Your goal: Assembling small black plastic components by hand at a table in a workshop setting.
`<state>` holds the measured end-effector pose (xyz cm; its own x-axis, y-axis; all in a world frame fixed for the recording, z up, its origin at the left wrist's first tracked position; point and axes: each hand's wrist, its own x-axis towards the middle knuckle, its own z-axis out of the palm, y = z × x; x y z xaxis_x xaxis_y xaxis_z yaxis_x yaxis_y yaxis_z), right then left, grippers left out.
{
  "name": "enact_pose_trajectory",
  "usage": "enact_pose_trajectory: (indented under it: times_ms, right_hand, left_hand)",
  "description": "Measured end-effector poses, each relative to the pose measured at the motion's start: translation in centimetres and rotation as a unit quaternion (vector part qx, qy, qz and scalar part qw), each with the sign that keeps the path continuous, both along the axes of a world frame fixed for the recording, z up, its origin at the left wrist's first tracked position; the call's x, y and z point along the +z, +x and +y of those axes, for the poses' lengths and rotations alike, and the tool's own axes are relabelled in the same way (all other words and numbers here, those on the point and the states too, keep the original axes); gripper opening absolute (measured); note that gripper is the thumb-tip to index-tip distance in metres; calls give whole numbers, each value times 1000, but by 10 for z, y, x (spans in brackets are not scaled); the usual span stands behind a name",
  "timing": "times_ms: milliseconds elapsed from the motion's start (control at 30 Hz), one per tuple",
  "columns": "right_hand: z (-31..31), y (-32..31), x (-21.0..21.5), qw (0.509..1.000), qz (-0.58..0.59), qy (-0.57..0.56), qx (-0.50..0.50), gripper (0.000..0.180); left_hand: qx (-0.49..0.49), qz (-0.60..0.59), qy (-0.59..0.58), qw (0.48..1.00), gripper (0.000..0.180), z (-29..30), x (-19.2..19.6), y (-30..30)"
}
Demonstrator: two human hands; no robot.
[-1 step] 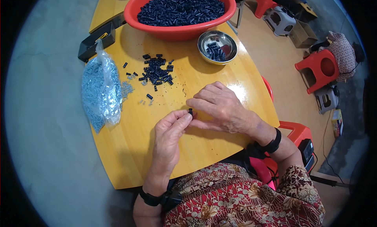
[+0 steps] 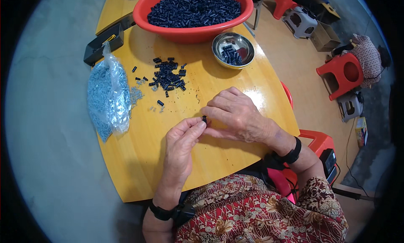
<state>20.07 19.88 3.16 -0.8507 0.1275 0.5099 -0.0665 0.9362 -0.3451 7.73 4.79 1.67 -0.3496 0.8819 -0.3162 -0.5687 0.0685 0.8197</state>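
Between the thumb and fingers of my left hand (image 2: 180, 144) a small black plastic piece (image 2: 204, 119) stands upright. My right hand (image 2: 237, 116) curves around it, the index fingertip just by its upper end and the thumb below. The right fingers are bent; whether they pinch something small is hidden. Beyond my hands lies a loose pile of black plastic pieces (image 2: 168, 76), short and tube-like. Small clear bits (image 2: 135, 95) lie scattered left of the pile, beside a plastic bag (image 2: 107, 100) full of small bluish clear bits. A steel bowl (image 2: 218, 63) at the back right holds more black pieces.
A big red basin (image 2: 189, 34) heaped with black pieces stands at the table's far side. A dark grey tray (image 2: 94, 53) with a yellow tool sits at the far left edge. Red stools (image 2: 343, 74) and a cardboard box (image 2: 325, 37) are on the floor to the right.
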Motion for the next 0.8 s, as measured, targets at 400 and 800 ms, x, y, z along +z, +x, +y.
enact_pose_trajectory:
  times_ms: [400, 800]
  right_hand:
    - [2, 1, -5, 1000, 17, -13, 0, 29]
    - [9, -3, 0, 998, -9, 48, 28, 26]
  left_hand:
    - [-19, -2, -14, 1000, 23, -1, 3, -1]
    - [-14, 47, 1, 999, 21, 1, 6, 2]
